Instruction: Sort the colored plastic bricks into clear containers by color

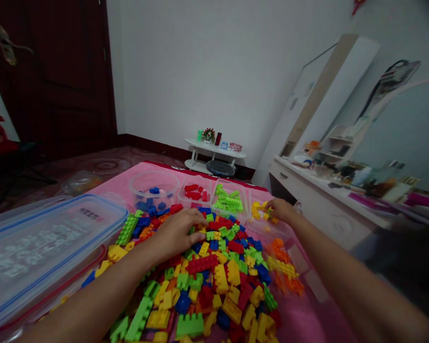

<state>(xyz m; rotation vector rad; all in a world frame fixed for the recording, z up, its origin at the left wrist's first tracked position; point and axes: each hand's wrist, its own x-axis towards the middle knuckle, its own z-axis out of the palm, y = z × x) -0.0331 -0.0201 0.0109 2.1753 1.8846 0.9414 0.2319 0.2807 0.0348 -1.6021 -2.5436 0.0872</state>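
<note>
Bricks (202, 263) lie heaped on pink cloth (119, 183); the left hand (180, 231) rests there, thumb and fingers parted — any hold unclear. The right hand (281, 209) dips among yellow bricks (256, 210) in a clear box (258, 194), pinch hidden (releasing low should prevent scatter).

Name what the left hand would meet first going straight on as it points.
Likely the green brick just ahead of the left hand, in the mixed brick pile; the hand's height is unclear, so it might pass over.
</note>
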